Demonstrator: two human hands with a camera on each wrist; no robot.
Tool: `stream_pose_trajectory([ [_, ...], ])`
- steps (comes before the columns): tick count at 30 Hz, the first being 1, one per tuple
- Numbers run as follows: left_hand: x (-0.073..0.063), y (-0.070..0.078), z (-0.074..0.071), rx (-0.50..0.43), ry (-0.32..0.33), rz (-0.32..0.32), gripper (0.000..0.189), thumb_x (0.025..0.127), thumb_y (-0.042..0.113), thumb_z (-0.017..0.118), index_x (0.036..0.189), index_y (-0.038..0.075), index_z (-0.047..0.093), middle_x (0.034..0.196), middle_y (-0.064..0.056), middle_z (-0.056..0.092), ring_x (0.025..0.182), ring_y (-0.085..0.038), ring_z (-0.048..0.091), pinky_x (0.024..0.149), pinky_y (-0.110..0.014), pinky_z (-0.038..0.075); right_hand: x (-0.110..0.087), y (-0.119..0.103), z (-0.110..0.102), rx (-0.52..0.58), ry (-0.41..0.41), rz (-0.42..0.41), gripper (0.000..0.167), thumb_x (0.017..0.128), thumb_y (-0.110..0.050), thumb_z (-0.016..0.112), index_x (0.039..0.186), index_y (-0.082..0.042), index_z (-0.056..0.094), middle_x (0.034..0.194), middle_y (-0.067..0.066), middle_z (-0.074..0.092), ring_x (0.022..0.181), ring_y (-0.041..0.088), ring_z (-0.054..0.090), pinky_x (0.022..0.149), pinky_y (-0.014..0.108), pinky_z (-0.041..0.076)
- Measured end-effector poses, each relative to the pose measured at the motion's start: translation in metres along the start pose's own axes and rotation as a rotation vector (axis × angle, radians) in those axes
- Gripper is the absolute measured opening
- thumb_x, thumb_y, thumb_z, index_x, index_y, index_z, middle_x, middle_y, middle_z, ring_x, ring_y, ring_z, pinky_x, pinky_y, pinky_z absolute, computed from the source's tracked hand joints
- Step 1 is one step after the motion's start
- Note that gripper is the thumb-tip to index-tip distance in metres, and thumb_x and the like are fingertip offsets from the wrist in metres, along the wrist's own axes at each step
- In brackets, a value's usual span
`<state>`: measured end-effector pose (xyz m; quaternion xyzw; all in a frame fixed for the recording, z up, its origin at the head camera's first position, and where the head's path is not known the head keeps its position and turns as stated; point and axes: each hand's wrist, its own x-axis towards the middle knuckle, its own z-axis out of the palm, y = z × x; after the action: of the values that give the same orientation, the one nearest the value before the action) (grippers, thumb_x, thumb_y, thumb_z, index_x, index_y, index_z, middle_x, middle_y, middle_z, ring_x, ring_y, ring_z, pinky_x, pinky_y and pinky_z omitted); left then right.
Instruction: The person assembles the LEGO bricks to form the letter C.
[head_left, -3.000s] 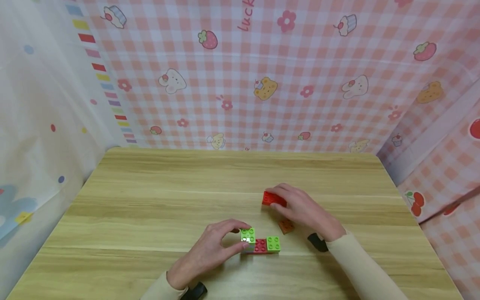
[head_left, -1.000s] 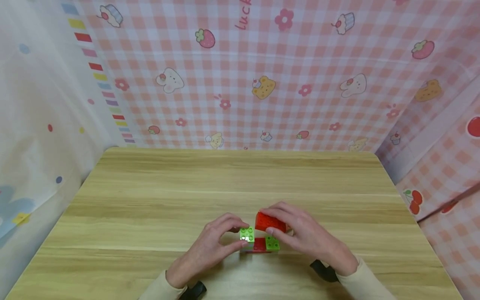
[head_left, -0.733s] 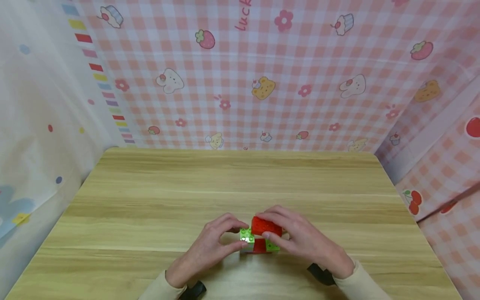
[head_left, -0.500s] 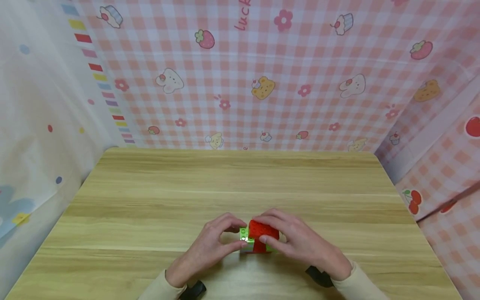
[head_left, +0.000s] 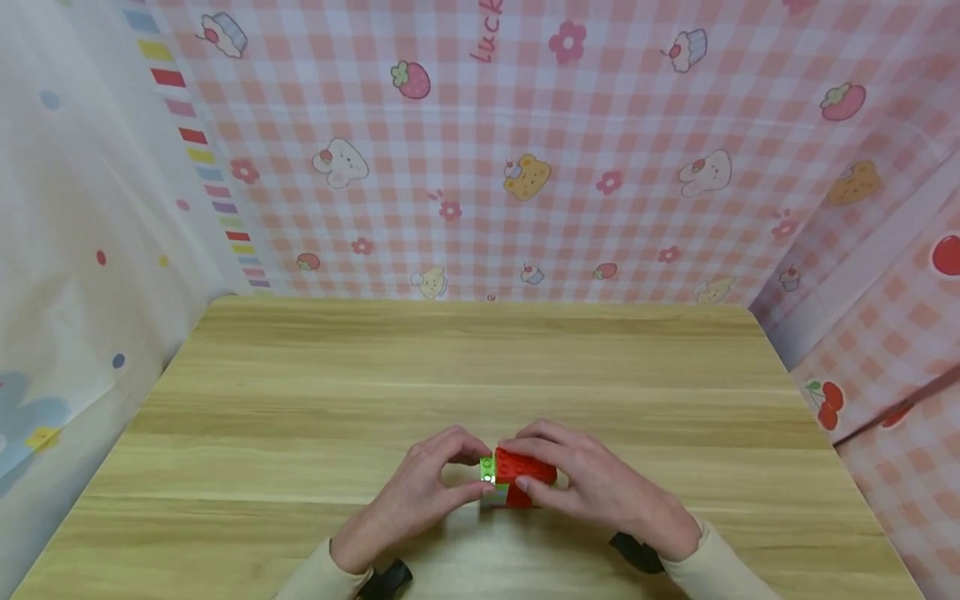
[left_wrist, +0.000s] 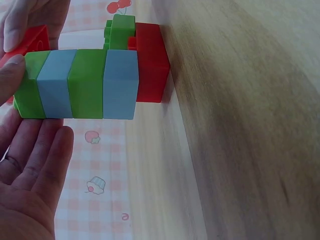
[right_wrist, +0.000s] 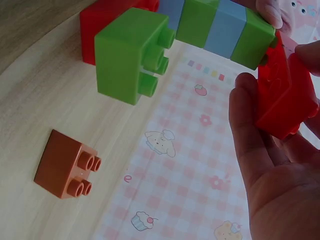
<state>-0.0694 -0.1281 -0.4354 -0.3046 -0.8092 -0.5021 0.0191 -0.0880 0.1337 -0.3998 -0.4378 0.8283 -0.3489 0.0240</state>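
Observation:
A tower of alternating blue and green toy building bricks (left_wrist: 75, 82) rises from the left end of a long red base brick (left_wrist: 152, 62). My left hand (head_left: 423, 483) pinches the tower's top green brick (head_left: 487, 468) between thumb and fingers. In my right hand (head_left: 596, 483) is a long red brick (head_left: 525, 467), gripped by its sides. Its left end overlaps the top green brick's right half; whether it is pressed fully down I cannot tell. A single green brick (right_wrist: 122, 57) sits on the base's other end, below the held red brick.
An orange-brown brick (right_wrist: 62, 165) lies on the wooden table (head_left: 337, 375) beside the build; my right hand hides it in the head view. A pink checked cloth (head_left: 480, 125) hangs behind the table. Dark straps (head_left: 637, 552) show at both wrists.
My right hand has picked up the red brick from the table and brought it toward me and left, lowering it onto the tower's top. My left hand has stayed on the tower.

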Motion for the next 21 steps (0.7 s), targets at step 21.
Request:
stream_pose_trajectory([
  [21, 0.0003, 0.0052, -0.0007, 0.024, -0.009, -0.012, 0.029, 0.088, 0.015, 0.084, 0.112, 0.013, 0.068, 0.107, 0.006, 0.067, 0.102, -0.011, 0.068, 0.091, -0.030, 0.059, 0.0056, -0.0004, 0.0000, -0.100, 0.045, -0.155, 0.040, 0.091, -0.007, 0.077, 0.130, -0.009, 0.070, 0.116, -0.004, 0.064, 0.090, 0.004, 0.061, 0.077, 0.011, 0.053],
])
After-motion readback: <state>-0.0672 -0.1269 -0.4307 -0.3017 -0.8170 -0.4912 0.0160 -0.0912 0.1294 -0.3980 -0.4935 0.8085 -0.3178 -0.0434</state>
